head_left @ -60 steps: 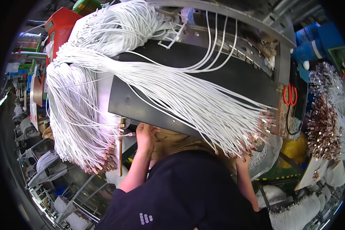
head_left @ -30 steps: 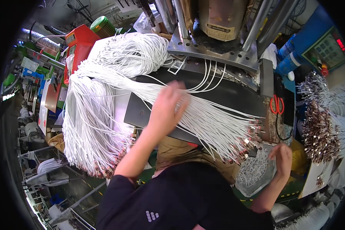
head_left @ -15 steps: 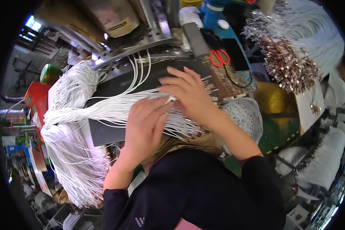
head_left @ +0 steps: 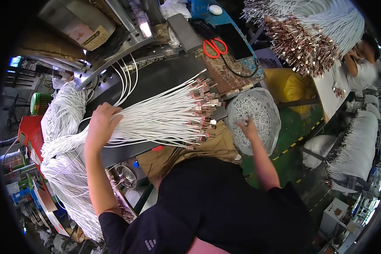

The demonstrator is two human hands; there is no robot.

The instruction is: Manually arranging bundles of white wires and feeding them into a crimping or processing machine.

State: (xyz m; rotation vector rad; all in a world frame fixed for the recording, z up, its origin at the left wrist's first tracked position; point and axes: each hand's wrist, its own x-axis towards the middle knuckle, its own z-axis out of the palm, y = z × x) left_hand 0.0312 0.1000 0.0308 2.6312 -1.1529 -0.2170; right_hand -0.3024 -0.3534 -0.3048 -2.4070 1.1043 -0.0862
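Note:
A thick bundle of white cables lies across the dark work surface, its ends with pinkish metal connectors fanned out to the right. My left hand is on the bundle's left part, fingers and thumb bent around some cables. Over at the right, my right hand is down among small white pieces in a round container lined with clear plastic. Its fingers are bent together; whether a piece is between them is too small to see.
Red-handled scissors and a dark flat device lie beyond the connectors. A metal machine frame stands at the far left. More white cables hang off the left side. Another person sits at the far right.
My hands have moved apart from over the cables. The left has slid leftward along the bundle; the right has gone to the container of white pieces. The view has shifted too.

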